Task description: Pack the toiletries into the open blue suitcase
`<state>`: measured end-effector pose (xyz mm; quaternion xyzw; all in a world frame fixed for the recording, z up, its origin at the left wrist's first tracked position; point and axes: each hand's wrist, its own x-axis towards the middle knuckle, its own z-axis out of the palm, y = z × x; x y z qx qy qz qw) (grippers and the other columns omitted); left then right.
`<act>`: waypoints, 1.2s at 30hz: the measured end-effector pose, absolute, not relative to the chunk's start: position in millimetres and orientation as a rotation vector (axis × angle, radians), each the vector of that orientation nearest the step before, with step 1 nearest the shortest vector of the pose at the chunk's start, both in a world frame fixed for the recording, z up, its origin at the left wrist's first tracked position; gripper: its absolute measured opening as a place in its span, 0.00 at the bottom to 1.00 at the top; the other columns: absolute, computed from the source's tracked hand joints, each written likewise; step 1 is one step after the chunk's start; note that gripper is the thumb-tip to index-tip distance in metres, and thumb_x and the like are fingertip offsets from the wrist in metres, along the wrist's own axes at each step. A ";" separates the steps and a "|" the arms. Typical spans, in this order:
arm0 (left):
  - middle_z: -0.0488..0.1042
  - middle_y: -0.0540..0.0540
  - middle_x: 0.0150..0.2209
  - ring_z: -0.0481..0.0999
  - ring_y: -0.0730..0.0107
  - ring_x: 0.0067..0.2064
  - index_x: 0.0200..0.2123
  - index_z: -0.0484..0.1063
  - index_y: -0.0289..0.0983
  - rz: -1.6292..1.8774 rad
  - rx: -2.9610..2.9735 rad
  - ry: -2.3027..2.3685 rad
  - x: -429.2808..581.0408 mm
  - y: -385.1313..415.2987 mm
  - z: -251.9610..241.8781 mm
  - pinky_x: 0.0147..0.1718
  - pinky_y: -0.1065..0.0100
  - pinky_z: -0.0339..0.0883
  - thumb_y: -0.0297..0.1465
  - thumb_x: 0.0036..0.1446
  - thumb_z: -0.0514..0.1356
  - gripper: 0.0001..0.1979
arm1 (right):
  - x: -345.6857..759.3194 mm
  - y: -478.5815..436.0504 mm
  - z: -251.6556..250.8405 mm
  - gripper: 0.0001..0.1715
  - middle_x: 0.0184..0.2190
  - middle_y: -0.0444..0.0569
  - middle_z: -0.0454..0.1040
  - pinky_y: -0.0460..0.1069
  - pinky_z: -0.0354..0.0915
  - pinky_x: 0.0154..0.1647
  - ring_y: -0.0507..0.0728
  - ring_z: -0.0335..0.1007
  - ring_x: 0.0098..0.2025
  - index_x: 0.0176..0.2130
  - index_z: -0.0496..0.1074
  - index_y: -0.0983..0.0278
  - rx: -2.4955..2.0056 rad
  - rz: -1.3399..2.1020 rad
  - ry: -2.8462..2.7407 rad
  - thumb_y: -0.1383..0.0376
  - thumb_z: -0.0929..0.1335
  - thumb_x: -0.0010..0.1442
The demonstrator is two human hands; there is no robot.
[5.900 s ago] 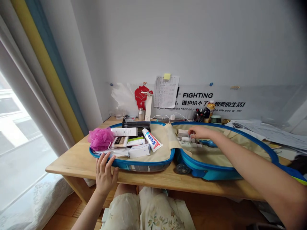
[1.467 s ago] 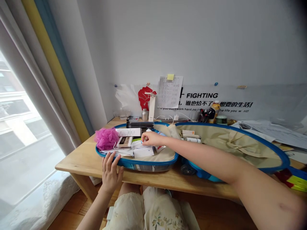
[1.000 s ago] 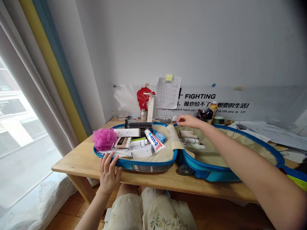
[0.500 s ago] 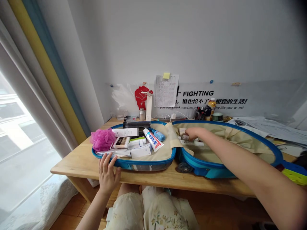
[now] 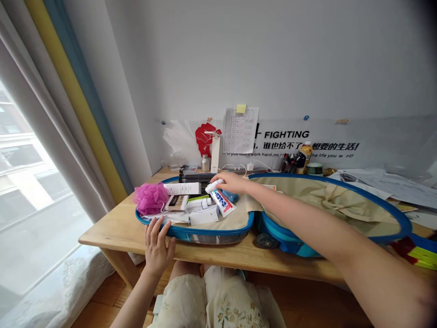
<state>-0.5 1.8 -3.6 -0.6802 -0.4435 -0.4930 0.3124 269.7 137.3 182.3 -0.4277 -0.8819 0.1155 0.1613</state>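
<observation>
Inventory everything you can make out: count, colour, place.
Suitcase: 1, blue, open on desk
Desk: 1, light wood, below
Mesh puff: 1, pink, left half
Swab pack: 1, black label, left half
Boxes: 2, white, left half
Banded tube: 1, white, left half
Toothpaste: 1, white, blue, red, left half
Rounded bottle: 1, blue, left half
Long container: 1, black, left half's back
Small box: 1, white, right half, mostly hidden
Metal bottle: 1, silver, desk's back
Capped bottle: 1, yellow, desk's back
Jar: 1, green, desk's back
Papers: several, white, desk's right
Printed sheet: 1, white, wall
Curtain: 1, grey, yellow, blue, left
Held tube: 1, white, over left half
Left hand: 1, front rim
Right hand: 1, on held tube
</observation>
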 end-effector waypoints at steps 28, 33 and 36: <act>0.59 0.38 0.65 0.52 0.51 0.69 0.65 0.55 0.42 -1.313 -1.783 -1.200 -1.5 2.7 -8.3 0.66 0.45 0.47 0.29 0.62 0.53 0.28 | 428.6 182.9 179.3 0.07 0.36 0.51 0.79 0.52 0.68 0.42 0.61 0.75 0.40 0.32 0.78 0.62 -1.835 0.171 -2.360 0.67 0.72 0.48; 0.59 0.38 0.65 0.51 0.52 0.69 0.66 0.54 0.42 -1.314 -1.797 -1.179 -1.7 3.1 -7.1 0.66 0.46 0.47 0.28 0.62 0.54 0.29 | 451.0 187.4 146.7 0.20 0.46 0.56 0.77 0.53 0.69 0.45 0.64 0.74 0.46 0.43 0.77 0.63 -1.994 0.101 -2.385 0.66 0.74 0.47; 0.59 0.38 0.65 0.51 0.53 0.69 0.66 0.54 0.42 -1.313 -1.804 -1.180 -1.7 2.7 -6.0 0.66 0.47 0.47 0.27 0.62 0.54 0.29 | 454.7 193.8 136.8 0.23 0.48 0.57 0.75 0.54 0.69 0.48 0.62 0.73 0.48 0.48 0.74 0.64 -2.039 0.099 -2.427 0.62 0.74 0.52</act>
